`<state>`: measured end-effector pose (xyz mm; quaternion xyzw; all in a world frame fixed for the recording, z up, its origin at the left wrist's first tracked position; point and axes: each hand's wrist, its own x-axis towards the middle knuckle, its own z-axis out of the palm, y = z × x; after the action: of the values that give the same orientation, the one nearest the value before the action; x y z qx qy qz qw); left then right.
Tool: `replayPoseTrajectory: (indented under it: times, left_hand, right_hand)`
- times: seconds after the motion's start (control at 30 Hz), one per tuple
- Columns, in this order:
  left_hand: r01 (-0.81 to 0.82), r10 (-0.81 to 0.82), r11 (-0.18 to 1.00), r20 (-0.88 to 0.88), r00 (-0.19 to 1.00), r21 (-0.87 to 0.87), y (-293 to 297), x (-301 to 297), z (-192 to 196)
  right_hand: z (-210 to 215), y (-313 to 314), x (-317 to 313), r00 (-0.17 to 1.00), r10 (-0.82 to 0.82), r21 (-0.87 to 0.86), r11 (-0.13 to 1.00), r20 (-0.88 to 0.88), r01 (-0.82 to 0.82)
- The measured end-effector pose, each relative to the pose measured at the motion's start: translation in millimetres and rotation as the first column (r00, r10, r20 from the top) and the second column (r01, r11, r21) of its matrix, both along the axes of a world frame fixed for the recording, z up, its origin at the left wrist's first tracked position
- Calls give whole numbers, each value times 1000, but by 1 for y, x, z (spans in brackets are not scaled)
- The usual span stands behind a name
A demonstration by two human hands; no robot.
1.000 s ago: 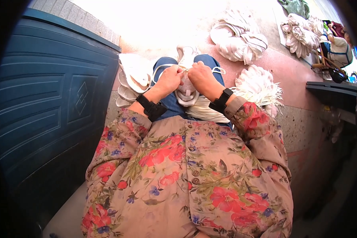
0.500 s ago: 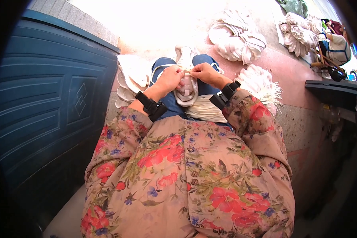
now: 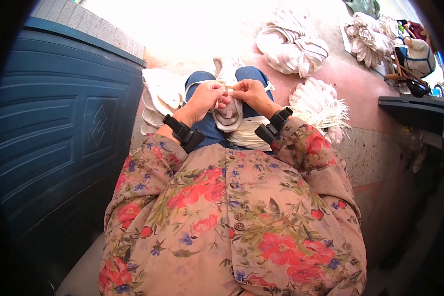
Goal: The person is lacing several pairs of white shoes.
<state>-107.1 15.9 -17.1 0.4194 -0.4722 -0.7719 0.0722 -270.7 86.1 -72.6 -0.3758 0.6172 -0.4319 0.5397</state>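
A pale pinkish-white shoe upper [image 3: 228,120] lies lengthwise between my knees, its heel end toward me. Over its lace opening, my left hand [image 3: 207,98] is closed in a pinch on a cream shoelace [image 3: 201,84], which loops away over my left knee. Close beside it, my right hand [image 3: 253,95] also pinches lace at the upper; the fingertips of both hands nearly meet. The exact threading point is hidden by my fingers. Under and right of the upper, a bundle of cream laces [image 3: 254,137] rests on my lap.
Several pale shoe uppers [image 3: 159,96] lie to my left by a blue panelled door [image 3: 69,108]. Ahead right sits a tied bundle of uppers [image 3: 296,49]; nearer, another pile [image 3: 316,101] has trailing laces. A dark ledge [image 3: 414,106] stands at far right.
My left hand has turned slightly, its fingers curling closer to my right hand. My right fingers have moved in over the upper. The whole view has shifted a little.
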Motion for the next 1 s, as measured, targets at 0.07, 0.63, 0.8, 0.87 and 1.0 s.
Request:
replayPoseTrajectory:
  times: [0.07,0.63,0.8,0.87,1.0]
  left_hand:
    - [-2,2,1000,27,1000,-3,-1,-1,0]
    - [-168,208,875,38,977,-453,-10,9,17]
    - [-33,40,981,31,999,-192,-5,5,26]
    - [-13,22,982,44,999,-187,-3,6,22]
    - [130,18,699,198,980,-704,-2,8,-8]
  right_hand:
    - [-4,-1,0,998,-30,-14,999,58,31]
    - [46,13,-12,695,196,6,964,-692,-266]
    - [40,-6,8,817,206,-136,936,-539,-326]
    - [34,-6,6,968,106,-119,984,-227,-135]
    - [45,-2,-6,998,-10,-101,995,70,17]
